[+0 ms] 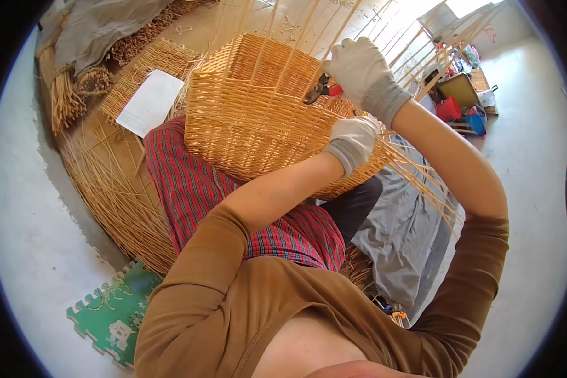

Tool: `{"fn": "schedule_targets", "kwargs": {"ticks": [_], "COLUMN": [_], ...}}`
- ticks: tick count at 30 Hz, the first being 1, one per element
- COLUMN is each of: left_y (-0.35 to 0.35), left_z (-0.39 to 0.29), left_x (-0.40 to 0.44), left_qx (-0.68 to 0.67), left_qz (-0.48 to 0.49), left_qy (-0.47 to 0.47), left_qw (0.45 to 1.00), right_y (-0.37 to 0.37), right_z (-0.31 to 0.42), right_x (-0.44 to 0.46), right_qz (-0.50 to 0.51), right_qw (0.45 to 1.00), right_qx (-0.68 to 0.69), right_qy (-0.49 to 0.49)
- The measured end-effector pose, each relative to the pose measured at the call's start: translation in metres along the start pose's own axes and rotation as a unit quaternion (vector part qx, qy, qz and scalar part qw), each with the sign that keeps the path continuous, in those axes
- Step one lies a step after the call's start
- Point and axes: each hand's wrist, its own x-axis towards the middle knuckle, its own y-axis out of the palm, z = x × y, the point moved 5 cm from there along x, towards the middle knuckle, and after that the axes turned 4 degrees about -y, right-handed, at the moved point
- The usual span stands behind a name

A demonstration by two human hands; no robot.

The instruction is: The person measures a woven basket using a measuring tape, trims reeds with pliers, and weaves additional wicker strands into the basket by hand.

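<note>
A large woven wicker basket (252,120) rests tilted over my lap, with long loose stakes rising from its rim. My right hand (362,72), in a white glove, is closed above the basket's right part. Red-handled cutters (322,90) come out from under its palm, their dark jaws against the woven side. My left hand (354,138), also gloved, is closed at the basket's right corner, just below the right hand. Loose wicker strands (422,179) spread out to the right beside it; its fingertips are partly hidden.
A white sheet (150,102) lies on a flat woven panel (110,101) at the left. Long wicker rods (116,195) cover the floor below. Grey cloth (397,233) lies at the right, with a red container (448,109) beyond. A green foam mat (110,315) is lower left.
</note>
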Motion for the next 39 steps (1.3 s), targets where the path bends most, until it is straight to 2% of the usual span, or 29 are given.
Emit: {"fn": "schedule_targets", "kwargs": {"ticks": [1,3,5,7,8,10,11,13,15,17,18,21,22,23,25,27,28,30,31,33,34,36,38,39], "left_y": [0.002,-0.005,-0.005,-0.022,-0.018,-0.003,0.003,0.028,0.044,0.037,0.016,0.032,0.039,0.038,0.042,0.043,0.043,0.041,0.046,0.051,0.060,0.054,0.046,0.044], "left_z": [-0.001,-0.003,-0.011,-0.027,-0.035,-0.050,-0.051,-0.036,-0.021,-0.017,-0.023,-0.030,-0.031,-0.034,-0.029,-0.028,-0.030,-0.027,-0.031,-0.045,-0.053,-0.080,-0.102,-0.109], "left_x": [0.001,0.000,-0.001,-0.013,-0.020,-0.030,-0.028,-0.014,0.000,0.004,0.001,0.006,0.005,0.009,0.015,0.020,0.021,0.022,0.021,0.008,0.002,-0.013,-0.029,-0.033], "left_qx": [0.000,0.084,0.071,0.018,0.016,-0.030,-0.031,-0.031,-0.028,-0.014,0.001,-0.014,-0.016,-0.020,0.084,0.129,0.129,0.113,0.113,0.015,0.012,0.050,0.029,0.005], "left_qz": [0.003,0.066,0.054,-0.100,-0.097,-0.030,-0.029,0.045,0.055,-0.060,-0.009,-0.011,-0.072,-0.071,0.023,0.022,0.026,0.020,0.021,-0.089,-0.097,-0.019,-0.048,-0.077], "left_qy": [0.005,0.036,0.056,0.104,0.103,0.071,0.075,-0.027,-0.023,0.029,0.030,0.046,0.049,0.064,0.065,0.062,0.078,0.049,0.053,0.134,0.172,0.164,0.171,0.189], "left_qw": [1.000,0.994,0.994,0.989,0.990,0.997,0.996,0.998,0.998,0.998,1.000,0.999,0.996,0.995,0.994,0.989,0.988,0.992,0.992,0.987,0.980,0.985,0.984,0.979], "right_y": [0.001,0.005,0.009,0.010,0.012,0.022,0.025,0.037,0.041,0.043,0.041,0.045,0.047,0.051,0.060,0.064,0.067,0.066,0.067,0.066,0.063,0.058,0.056,0.059], "right_z": [0.003,0.005,0.002,-0.009,-0.017,-0.024,-0.028,-0.022,-0.014,-0.014,-0.014,-0.013,-0.016,-0.018,-0.016,-0.017,-0.018,-0.011,-0.016,-0.023,-0.025,-0.036,-0.036,-0.035], "right_x": [-0.001,0.001,-0.006,-0.020,-0.031,-0.039,-0.041,-0.040,-0.034,-0.031,-0.034,-0.044,-0.046,-0.046,-0.046,-0.045,-0.045,-0.043,-0.049,-0.065,-0.070,-0.082,-0.082,-0.081], "right_qz": [0.004,-0.007,0.008,0.100,0.046,0.053,0.058,0.052,0.013,0.014,0.037,0.086,0.102,0.110,0.090,0.030,0.038,0.061,0.062,0.070,0.070,0.060,0.052,0.066], "right_qw": [1.000,1.000,1.000,0.991,0.994,0.996,0.997,0.998,1.000,1.000,0.999,0.994,0.989,0.988,0.986,0.989,0.986,0.993,0.992,0.989,0.987,0.992,0.995,0.995], "right_qx": [0.002,0.000,-0.008,0.090,0.101,0.072,0.042,0.027,0.008,-0.012,-0.002,0.055,0.093,0.092,0.115,0.104,0.106,0.096,0.096,0.125,0.139,0.112,0.082,0.056], "right_qy": [0.004,0.018,0.014,0.010,-0.003,-0.001,0.004,0.015,0.022,0.022,0.027,0.036,0.043,0.057,0.081,0.105,0.120,0.042,0.045,0.035,0.024,0.016,0.014,0.045]}}
